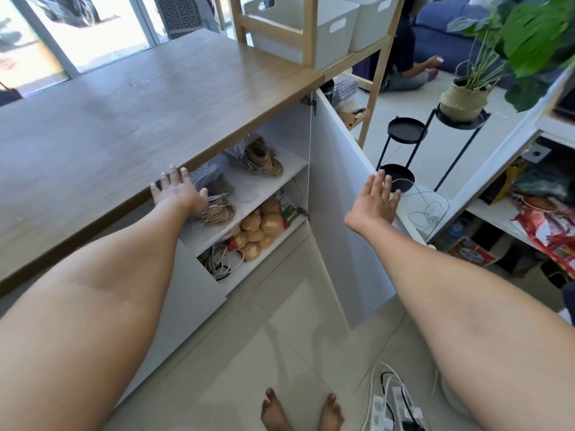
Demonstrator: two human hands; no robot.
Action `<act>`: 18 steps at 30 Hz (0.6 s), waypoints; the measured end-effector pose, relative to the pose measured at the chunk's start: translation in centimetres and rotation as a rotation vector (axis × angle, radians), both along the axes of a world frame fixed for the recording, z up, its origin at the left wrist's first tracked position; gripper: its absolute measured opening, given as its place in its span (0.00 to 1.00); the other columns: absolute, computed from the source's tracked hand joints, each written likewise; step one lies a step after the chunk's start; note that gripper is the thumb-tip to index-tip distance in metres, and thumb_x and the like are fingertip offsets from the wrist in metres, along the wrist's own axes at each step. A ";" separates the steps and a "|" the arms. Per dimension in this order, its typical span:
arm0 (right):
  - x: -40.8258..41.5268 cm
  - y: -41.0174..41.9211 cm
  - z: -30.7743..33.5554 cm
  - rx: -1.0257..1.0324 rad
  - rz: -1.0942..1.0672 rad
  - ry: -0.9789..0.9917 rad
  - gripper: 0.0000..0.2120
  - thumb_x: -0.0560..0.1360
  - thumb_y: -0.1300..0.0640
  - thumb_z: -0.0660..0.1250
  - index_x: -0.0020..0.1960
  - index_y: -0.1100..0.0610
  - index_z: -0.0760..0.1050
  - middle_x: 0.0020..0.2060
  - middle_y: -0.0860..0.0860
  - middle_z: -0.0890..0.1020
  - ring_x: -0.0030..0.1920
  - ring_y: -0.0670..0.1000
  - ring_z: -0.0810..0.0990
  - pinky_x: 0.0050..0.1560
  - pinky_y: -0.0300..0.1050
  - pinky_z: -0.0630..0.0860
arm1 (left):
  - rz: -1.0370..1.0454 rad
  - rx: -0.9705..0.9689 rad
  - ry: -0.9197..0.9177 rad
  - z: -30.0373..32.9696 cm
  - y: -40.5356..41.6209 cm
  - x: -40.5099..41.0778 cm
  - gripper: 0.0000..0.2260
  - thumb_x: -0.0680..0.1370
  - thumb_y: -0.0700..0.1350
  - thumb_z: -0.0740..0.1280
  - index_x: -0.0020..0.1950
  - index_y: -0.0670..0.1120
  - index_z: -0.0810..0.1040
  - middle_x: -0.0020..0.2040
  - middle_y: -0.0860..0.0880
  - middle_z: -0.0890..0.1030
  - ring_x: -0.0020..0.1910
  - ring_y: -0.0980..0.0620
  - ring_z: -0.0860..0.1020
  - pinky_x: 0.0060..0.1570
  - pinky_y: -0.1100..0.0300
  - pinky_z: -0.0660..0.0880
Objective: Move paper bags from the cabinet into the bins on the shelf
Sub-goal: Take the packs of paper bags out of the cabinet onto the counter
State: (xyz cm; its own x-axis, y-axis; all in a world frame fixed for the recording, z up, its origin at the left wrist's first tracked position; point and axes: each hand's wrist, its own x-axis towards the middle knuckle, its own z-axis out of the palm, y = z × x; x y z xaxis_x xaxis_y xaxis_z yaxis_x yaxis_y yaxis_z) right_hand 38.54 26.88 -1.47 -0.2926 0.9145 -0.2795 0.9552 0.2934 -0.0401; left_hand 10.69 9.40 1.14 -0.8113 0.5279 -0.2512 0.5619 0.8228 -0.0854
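The white cabinet (pixel 199 293) under the wooden countertop (pixel 130 113) stands with its right door (pixel 339 181) swung wide. On its upper shelf lie bundles of paper bags with twisted rope handles (pixel 264 158), some in clear plastic (pixel 217 209). My left hand (pixel 177 191) rests with straight fingers on the countertop's front edge, just above the nearer bundle. My right hand (pixel 373 200) is flat against the top edge of the door, holding nothing. Two white bins (pixel 308 29) (pixel 370 23) sit on the wooden shelf rack (pixel 308 42) at the back right.
The cabinet's lower shelf holds orange packets (pixel 261 228) and coiled cables (pixel 217 262). Black plant stands (pixel 401 150) and a potted plant (pixel 463 98) stand right of the door. A person sits on the floor (pixel 401 54) behind the rack. Power strips (pixel 395 409) lie near my feet.
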 end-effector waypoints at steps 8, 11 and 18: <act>-2.6 1.6 0.2 -0.033 0.382 0.117 0.36 0.77 0.55 0.59 0.79 0.56 0.43 0.79 0.53 0.41 0.78 0.54 0.38 0.77 0.53 0.40 | -0.057 0.063 -0.133 -1.1 3.7 5.0 0.31 0.82 0.58 0.50 0.80 0.47 0.44 0.80 0.45 0.43 0.78 0.44 0.44 0.75 0.43 0.43; -3.5 2.3 -0.4 -0.098 0.432 0.115 0.35 0.77 0.55 0.59 0.79 0.55 0.46 0.79 0.53 0.43 0.78 0.55 0.39 0.77 0.53 0.42 | -0.035 0.088 -0.192 -1.2 4.8 5.8 0.31 0.82 0.57 0.51 0.80 0.47 0.44 0.80 0.45 0.43 0.78 0.44 0.44 0.76 0.43 0.44; -7.5 4.4 -1.3 -0.137 0.514 0.111 0.34 0.75 0.55 0.60 0.78 0.54 0.52 0.79 0.53 0.47 0.79 0.56 0.43 0.77 0.55 0.45 | 0.017 0.101 -0.257 -2.1 6.6 4.7 0.31 0.82 0.58 0.51 0.80 0.48 0.44 0.80 0.44 0.45 0.78 0.42 0.46 0.75 0.43 0.46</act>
